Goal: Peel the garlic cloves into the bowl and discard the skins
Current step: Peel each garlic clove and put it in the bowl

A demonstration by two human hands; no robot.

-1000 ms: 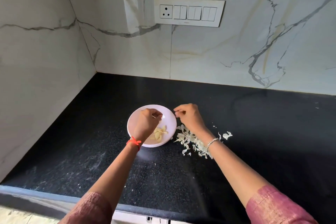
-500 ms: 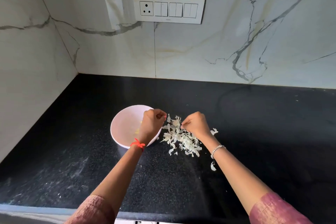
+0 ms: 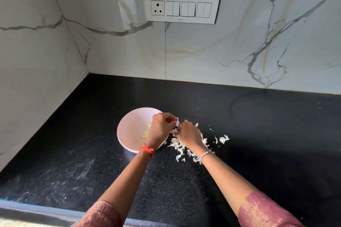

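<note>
Well along, I judge — peeled cloves [image 3: 145, 134] in the bowl [image 3: 127, 121], skins [image 3: 178, 146] heaped on the desk [image 3: 258, 134]; left hand [image 3: 160, 129] and right hand [image 3: 189, 134] pinch one scrap [image 3: 177, 123] — discarding remains.

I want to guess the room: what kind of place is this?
Most likely a home kitchen: a black speckled stone countertop, a white switch-and-socket panel on marble-patterned wall tiles, and a round white bowl of peeled garlic cloves.
</note>
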